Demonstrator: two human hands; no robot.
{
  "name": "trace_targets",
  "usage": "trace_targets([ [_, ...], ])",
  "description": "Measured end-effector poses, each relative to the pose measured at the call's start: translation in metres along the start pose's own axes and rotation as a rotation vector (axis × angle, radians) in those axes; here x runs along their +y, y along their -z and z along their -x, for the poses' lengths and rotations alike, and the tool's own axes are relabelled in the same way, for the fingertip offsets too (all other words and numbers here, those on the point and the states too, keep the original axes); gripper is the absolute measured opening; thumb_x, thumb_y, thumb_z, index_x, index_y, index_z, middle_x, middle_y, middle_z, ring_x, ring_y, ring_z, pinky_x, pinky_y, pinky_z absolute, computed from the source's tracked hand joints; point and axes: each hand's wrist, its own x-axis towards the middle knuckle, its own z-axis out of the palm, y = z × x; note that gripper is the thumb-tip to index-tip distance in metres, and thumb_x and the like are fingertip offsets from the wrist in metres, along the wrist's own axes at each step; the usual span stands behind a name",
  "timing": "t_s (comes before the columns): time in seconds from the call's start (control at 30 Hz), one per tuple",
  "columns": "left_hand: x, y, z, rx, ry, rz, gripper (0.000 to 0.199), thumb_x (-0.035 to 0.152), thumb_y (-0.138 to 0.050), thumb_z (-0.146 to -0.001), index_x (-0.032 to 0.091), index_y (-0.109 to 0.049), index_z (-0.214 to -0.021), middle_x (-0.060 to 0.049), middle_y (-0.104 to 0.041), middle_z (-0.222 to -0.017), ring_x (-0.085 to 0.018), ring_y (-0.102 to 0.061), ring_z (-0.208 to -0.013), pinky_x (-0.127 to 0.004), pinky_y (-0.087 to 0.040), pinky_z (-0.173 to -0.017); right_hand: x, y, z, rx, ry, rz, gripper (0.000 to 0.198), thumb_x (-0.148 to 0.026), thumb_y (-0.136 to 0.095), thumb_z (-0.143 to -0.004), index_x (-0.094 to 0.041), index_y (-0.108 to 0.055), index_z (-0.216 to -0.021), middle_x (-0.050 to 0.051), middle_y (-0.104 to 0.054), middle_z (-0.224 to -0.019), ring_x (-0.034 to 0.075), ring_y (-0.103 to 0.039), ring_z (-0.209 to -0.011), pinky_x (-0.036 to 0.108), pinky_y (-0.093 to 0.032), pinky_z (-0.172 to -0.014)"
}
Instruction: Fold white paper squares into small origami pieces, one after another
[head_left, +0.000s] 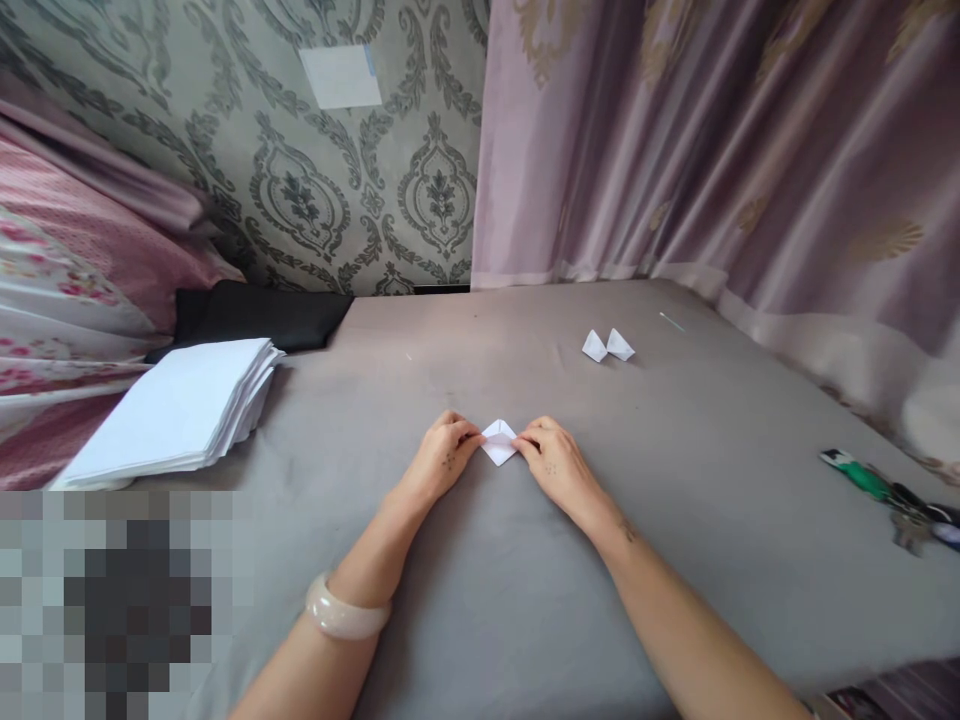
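Observation:
A small folded white paper, diamond-shaped with crease lines, is held at the middle of the grey surface. My left hand pinches its left corner between thumb and fingers. On the opposite side, my right hand grips the right corner in the same way. A pale bangle circles my left wrist. Farther back to the right stand two small folded white paper pieces, side by side.
A thick stack of white paper lies at the left, with black folded cloth behind it. Keys with a green-handled item rest near the right edge. A thin stick lies at the back right. Curtains hang along the right.

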Motion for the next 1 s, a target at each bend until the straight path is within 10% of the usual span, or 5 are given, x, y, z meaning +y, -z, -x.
trace_targets([
  [1.0, 0.007, -0.011, -0.010, 0.086, 0.213, -0.068, 0.016, 0.025, -0.058, -0.078, 0.015, -0.059, -0.066, -0.006, -0.055, -0.082, -0.015, -0.053, -0.070, -0.029, -0.045, -0.067, 0.006, -0.008, -0.024, -0.010, -0.232, 0.012, 0.018, -0.031, -0.057, -0.077, -0.019, -0.062, -0.063, 0.007, -0.060, -0.088, 0.018, -0.058, -0.079, 0.028, -0.043, -0.073],
])
